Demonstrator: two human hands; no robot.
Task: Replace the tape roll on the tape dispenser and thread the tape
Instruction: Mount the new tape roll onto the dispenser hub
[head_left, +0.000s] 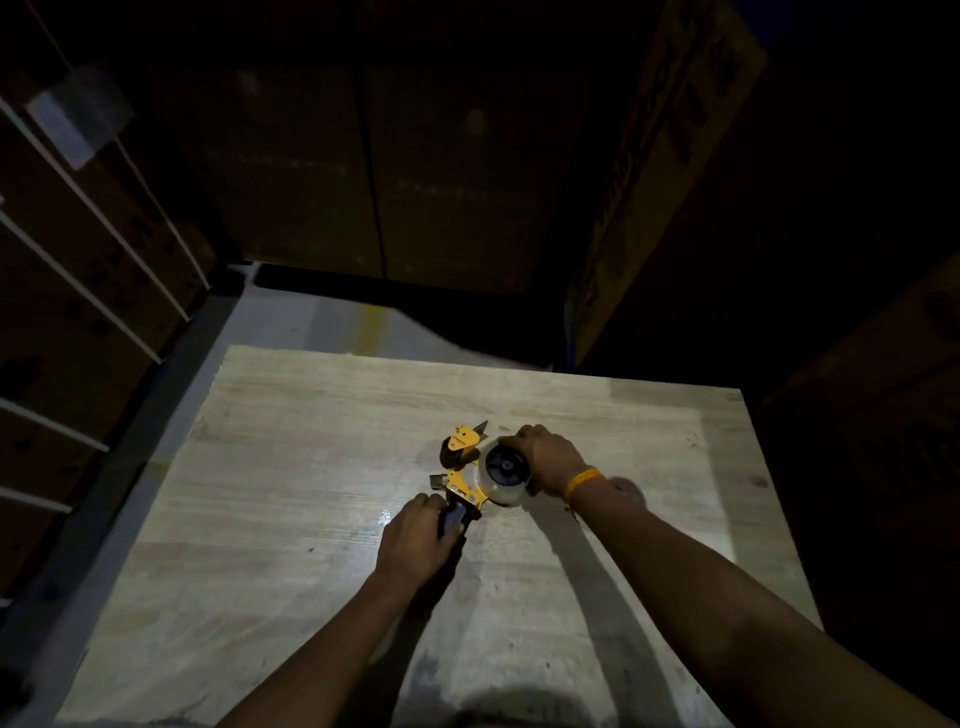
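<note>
A yellow tape dispenser (464, 469) lies on its side near the middle of a pale wooden table (291, 467). A clear tape roll (505, 474) sits on the dispenser's dark hub, its open face turned towards me. My right hand (545, 457), with a yellow band at the wrist, wraps over the roll from the right. My left hand (415, 540) grips the dispenser's dark handle (453, 517) from below. The metal blade end points away from me at the top of the dispenser.
The room is dark, and only the tabletop is lit. Stacked cardboard boxes (374, 171) stand beyond the table's far edge, and more boxes with white straps (78, 249) rise on the left. A tall carton (654, 171) leans at the right.
</note>
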